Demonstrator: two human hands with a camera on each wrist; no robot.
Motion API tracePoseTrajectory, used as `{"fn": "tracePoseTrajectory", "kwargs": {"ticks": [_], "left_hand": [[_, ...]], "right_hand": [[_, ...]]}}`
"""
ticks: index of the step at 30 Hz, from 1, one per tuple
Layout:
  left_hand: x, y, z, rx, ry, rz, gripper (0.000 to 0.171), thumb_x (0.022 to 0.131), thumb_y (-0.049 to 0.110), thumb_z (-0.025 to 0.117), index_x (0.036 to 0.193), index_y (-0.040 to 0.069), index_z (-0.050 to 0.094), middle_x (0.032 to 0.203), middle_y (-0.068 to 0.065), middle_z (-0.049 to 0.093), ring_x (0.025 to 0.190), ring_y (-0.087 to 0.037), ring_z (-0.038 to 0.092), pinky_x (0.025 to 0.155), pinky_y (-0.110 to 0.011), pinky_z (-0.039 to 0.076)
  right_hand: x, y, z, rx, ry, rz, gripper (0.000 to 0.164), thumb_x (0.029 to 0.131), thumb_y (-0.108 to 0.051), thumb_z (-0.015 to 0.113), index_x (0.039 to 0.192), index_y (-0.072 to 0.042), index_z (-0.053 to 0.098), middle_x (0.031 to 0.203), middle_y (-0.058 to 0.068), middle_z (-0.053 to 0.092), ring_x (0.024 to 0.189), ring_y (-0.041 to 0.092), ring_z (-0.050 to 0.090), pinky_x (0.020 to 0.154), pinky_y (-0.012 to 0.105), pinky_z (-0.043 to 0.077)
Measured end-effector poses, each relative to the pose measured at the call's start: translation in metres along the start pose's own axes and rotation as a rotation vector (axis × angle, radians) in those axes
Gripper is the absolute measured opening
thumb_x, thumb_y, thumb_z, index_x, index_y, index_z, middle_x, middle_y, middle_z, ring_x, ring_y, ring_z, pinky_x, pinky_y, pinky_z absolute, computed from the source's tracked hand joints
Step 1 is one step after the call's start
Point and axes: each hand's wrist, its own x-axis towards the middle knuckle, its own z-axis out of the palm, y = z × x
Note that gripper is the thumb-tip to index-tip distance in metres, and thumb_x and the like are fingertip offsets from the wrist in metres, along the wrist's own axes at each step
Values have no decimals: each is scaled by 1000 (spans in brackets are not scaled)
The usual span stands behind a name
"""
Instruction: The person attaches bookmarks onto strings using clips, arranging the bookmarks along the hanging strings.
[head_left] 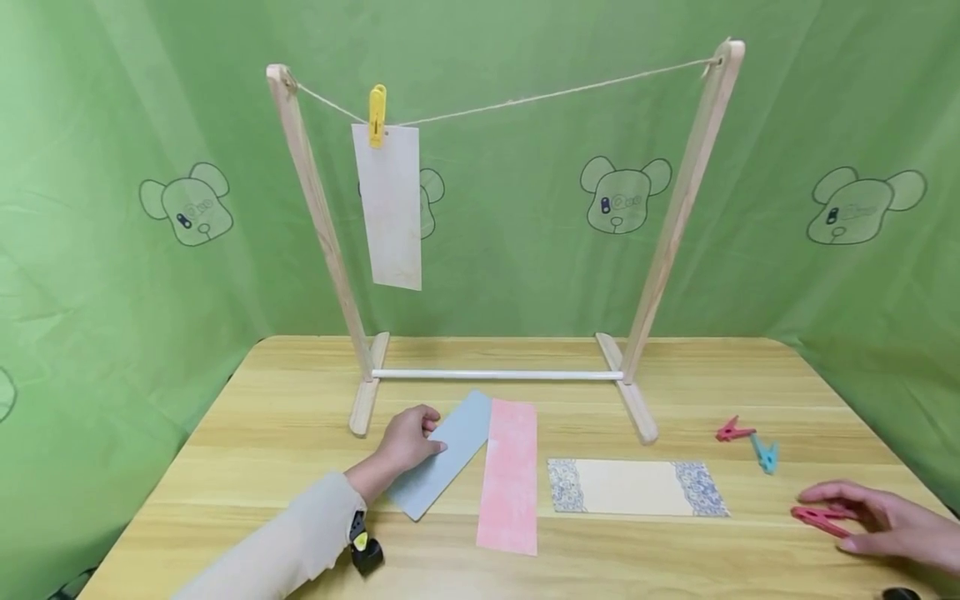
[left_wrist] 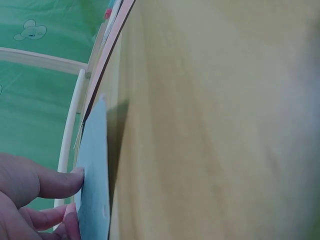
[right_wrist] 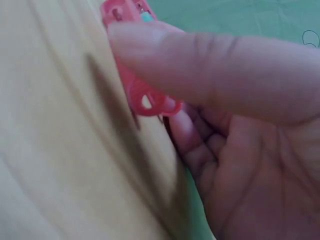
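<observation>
My left hand [head_left: 408, 440] pinches a light blue card [head_left: 450, 458] by its left long edge, thumb on the upper face. In the left wrist view a shadow falls on the wood beside the blue card [left_wrist: 94, 175]. At the table's right side my right hand [head_left: 885, 521] holds a red clothespin [head_left: 819, 521] between thumb and fingers. The right wrist view shows this clothespin [right_wrist: 150, 97] just over the wood, partly covered by the thumb. A pink card [head_left: 508, 475] lies against the blue card's right side. Further right is a cream card with blue lace-patterned ends [head_left: 633, 487].
A wooden stand [head_left: 318, 208] with a string [head_left: 555, 97] rises at the back, joined low by a white bar [head_left: 495, 375]. From the string hangs a white card [head_left: 393, 217] under a yellow clothespin [head_left: 377, 112]. Another red clothespin [head_left: 733, 430] and a teal clothespin [head_left: 765, 456] lie on the right.
</observation>
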Motion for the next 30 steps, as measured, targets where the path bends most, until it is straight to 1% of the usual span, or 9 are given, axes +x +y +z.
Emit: {"fn": "tracePoseTrajectory", "kwargs": {"ticks": [6, 12, 16, 18, 19, 21, 26, 28, 30], "left_hand": [[1, 3, -2, 48, -4, 13, 37, 73, 4, 79, 105, -2, 62, 87, -4, 59, 78, -16, 53, 70, -30, 49], [3, 4, -5, 67, -37, 4, 33, 73, 7, 79, 100, -1, 62, 85, -3, 57, 76, -15, 51, 68, -29, 47], [5, 2, -11, 46, -43, -34, 31, 71, 6, 81, 94, 0, 61, 82, -3, 54, 74, -16, 49, 65, -27, 45], [7, 1, -14, 29, -48, -50, 32, 70, 6, 82, 93, 0, 60, 82, -4, 53, 75, -16, 48, 65, -27, 44], [7, 1, -15, 18, -51, -58, 32, 70, 6, 82, 93, 1, 59, 83, -4, 53, 75, -16, 47, 66, -27, 44], [9, -1, -16, 0, -62, -66, 33, 70, 6, 81, 93, 1, 58, 84, -4, 53, 76, -17, 48, 67, -27, 44], [12, -7, -18, -91, -78, -97, 32, 71, 1, 79, 95, 0, 58, 85, -6, 55, 77, -17, 50, 66, -27, 47], [13, -11, -20, -156, -87, -108, 31, 71, -2, 78, 95, -2, 58, 83, -6, 54, 75, -17, 50, 64, -25, 46], [13, -15, -23, -216, -95, -112, 29, 71, -4, 77, 94, -3, 58, 80, -6, 53, 73, -16, 49, 62, -24, 46]], "right_hand": [[0, -2, -1, -176, 90, 126, 37, 90, 7, 54, 118, -15, 58, 111, -24, 57, 95, -8, 53, 70, 10, 43], [-2, -2, 2, -276, 165, 135, 32, 89, 7, 56, 112, -15, 63, 103, -21, 61, 87, -4, 56, 66, 11, 44], [2, -8, 5, -361, 251, 196, 24, 89, 1, 60, 109, -10, 64, 99, -21, 62, 86, -7, 56, 66, 11, 45], [7, -13, 6, -419, 303, 263, 21, 89, -5, 62, 110, -3, 62, 97, -23, 61, 86, -7, 56, 67, 12, 46], [10, -16, 6, -446, 327, 283, 22, 88, -6, 64, 109, 0, 62, 97, -25, 60, 86, -8, 55, 67, 12, 46], [17, -23, 6, -477, 360, 383, 30, 88, -13, 66, 112, 4, 60, 100, -16, 62, 84, -10, 53, 67, 14, 46], [33, -37, 7, -443, 422, 441, 40, 90, -19, 64, 119, 8, 55, 104, -9, 62, 85, -10, 53, 69, 16, 48], [38, -42, 9, -414, 447, 409, 40, 90, -19, 64, 120, 6, 55, 101, -20, 60, 86, -8, 55, 70, 17, 49], [45, -46, 11, -392, 457, 404, 41, 90, -20, 64, 121, 4, 56, 101, -25, 59, 87, -8, 56, 70, 18, 50]]}}
